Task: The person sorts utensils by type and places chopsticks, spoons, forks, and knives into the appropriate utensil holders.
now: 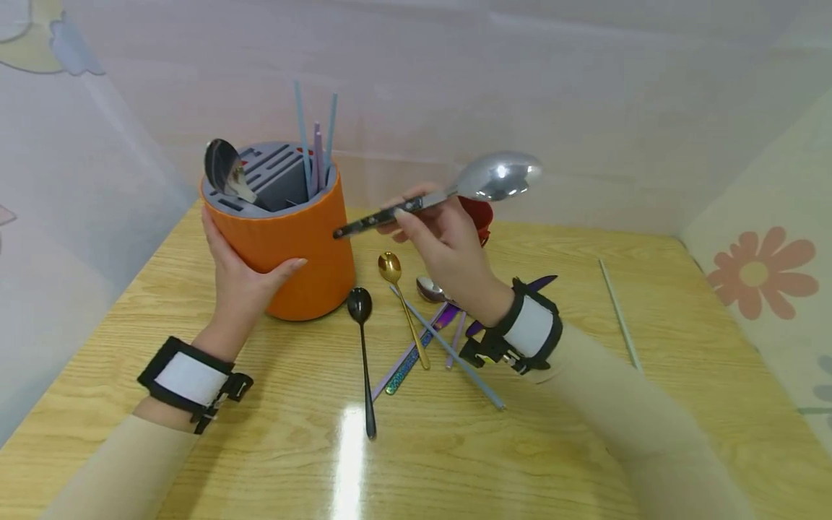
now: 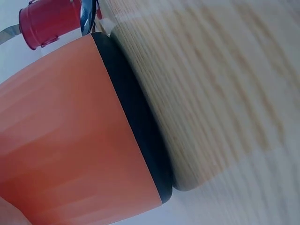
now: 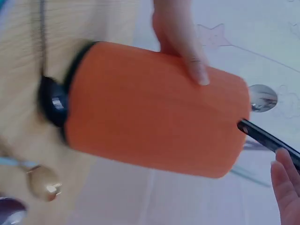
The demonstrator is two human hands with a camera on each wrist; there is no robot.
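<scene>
An orange cutlery holder [image 1: 292, 238] with a grey slotted top stands on the wooden table [image 1: 682, 347]; a silver spoon [image 1: 224, 170] and several thin sticks [image 1: 315, 144] stick out of it. My left hand [image 1: 243, 278] grips its left side, thumb across the front; the holder's wall [image 2: 65, 136] fills the left wrist view. My right hand [image 1: 442, 235] pinches the dark handle of a large silver spoon [image 1: 497, 177], held level above the table, handle tip near the holder's rim. In the right wrist view that handle [image 3: 267, 138] lies beside the holder [image 3: 154, 117].
Loose cutlery lies in front of the holder: a black spoon [image 1: 364, 347], a gold spoon [image 1: 399, 296], a small silver spoon [image 1: 430, 289], iridescent pieces and a grey chopstick [image 1: 455, 354]. A red cup [image 1: 479, 217] stands behind my right hand. A pale chopstick [image 1: 620, 314] lies far right.
</scene>
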